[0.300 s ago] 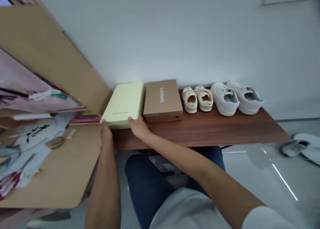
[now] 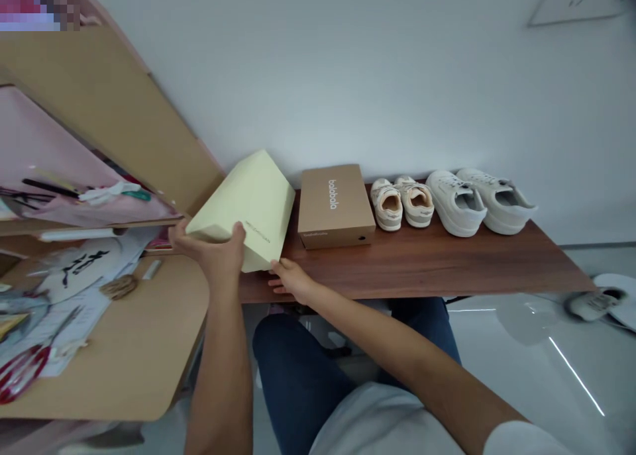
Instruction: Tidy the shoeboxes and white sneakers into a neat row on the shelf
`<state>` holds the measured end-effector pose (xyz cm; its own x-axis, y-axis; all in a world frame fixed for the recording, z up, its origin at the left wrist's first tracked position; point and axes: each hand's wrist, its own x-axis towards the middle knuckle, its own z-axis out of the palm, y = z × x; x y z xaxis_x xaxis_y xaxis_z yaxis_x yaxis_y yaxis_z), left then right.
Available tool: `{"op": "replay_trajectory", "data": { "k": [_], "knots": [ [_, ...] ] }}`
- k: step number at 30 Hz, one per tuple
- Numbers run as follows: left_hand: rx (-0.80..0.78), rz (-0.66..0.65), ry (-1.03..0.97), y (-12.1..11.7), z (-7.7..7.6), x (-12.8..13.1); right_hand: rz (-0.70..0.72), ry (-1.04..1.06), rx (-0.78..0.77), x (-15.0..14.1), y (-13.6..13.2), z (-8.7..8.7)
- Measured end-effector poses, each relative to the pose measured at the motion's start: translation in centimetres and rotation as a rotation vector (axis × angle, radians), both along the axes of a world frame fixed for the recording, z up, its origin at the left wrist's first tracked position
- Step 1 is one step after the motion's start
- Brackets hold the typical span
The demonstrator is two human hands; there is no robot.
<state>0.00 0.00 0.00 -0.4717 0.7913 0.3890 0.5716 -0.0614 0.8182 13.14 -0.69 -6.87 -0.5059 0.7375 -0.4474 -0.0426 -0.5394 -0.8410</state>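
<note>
The left hand holds the smooth, pale yellow box tilted at the wooden surface's left end, thumb on its face, other fingers partly hidden, its underside unseen; the right hand, fingers slightly spread, touches its near corner; a brown carton lies beyond

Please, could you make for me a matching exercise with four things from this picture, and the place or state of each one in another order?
1. pale yellow box
2. brown box
3. small cream shoes
4. red-handled scissors

A. on the tan desk
B. tilted, with left hand and right hand on it
C. beside the larger white shoes
D. flat on the dark wooden surface, lid marked "balabala"

Pairs: 1-B, 2-D, 3-C, 4-A
</note>
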Motion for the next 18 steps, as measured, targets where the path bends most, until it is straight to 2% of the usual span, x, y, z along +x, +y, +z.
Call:
{"op": "replay_trajectory", "data": {
  "k": [2, 3, 6, 9, 11, 14, 18],
  "knots": [
    [0.141, 0.152, 0.245, 0.2, 0.1, 1.2, 0.01, -0.011, -0.048, 2.5, -0.5, -0.3],
    [0.18, 0.166, 0.372, 0.4, -0.4, 1.5, 0.011, -0.019, -0.051, 4.3, -0.8, -0.3],
    [0.139, -0.021, 0.657, 1.3, -3.4, 1.1, -0.019, 0.026, -0.017, 11.0, -1.5, 0.0],
    [0.103, -0.173, 0.912, 1.9, -6.7, -0.4, -0.168, 0.095, -0.008, 17.4, -2.7, 0.0],
    [0.113, -0.245, 1.075, 2.0, -8.1, -1.1, -0.248, 0.118, -0.027, 20.5, -3.6, -0.3],
    [0.13, -0.33, 1.213, 1.7, -8.8, -1.1, -0.31, 0.14, -0.058, 23.0, -4.4, -0.8],
    [0.145, -0.347, 1.23, 1.2, -9.0, -0.2, -0.352, 0.167, -0.07, 23.9, -4.1, -0.8]
  ]
}}
